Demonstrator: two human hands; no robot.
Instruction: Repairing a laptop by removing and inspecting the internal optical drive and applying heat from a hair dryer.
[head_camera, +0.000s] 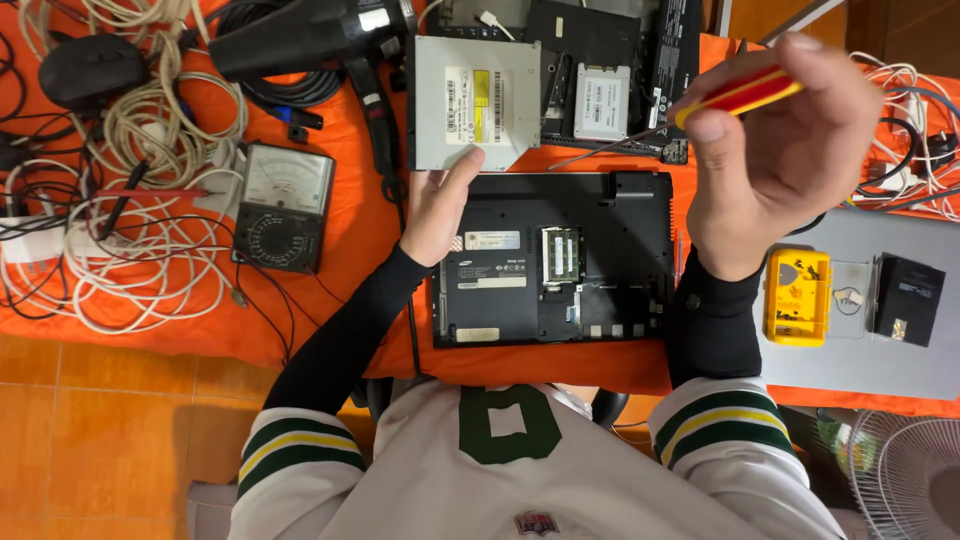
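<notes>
At the far left lay cables (120, 200), then a meter (282, 205). Our left hand (440, 210) rested loosely spread, thumb touching the optical drive (474, 100) at its near edge. That drive looked light, stiff and fragile; we judged its edges the safest hold. Near us lay the laptop (555, 260), underside up. Our right hand (775, 150) pinched a screwdriver (735, 95). A yellow case (797, 297) sat right.
</notes>
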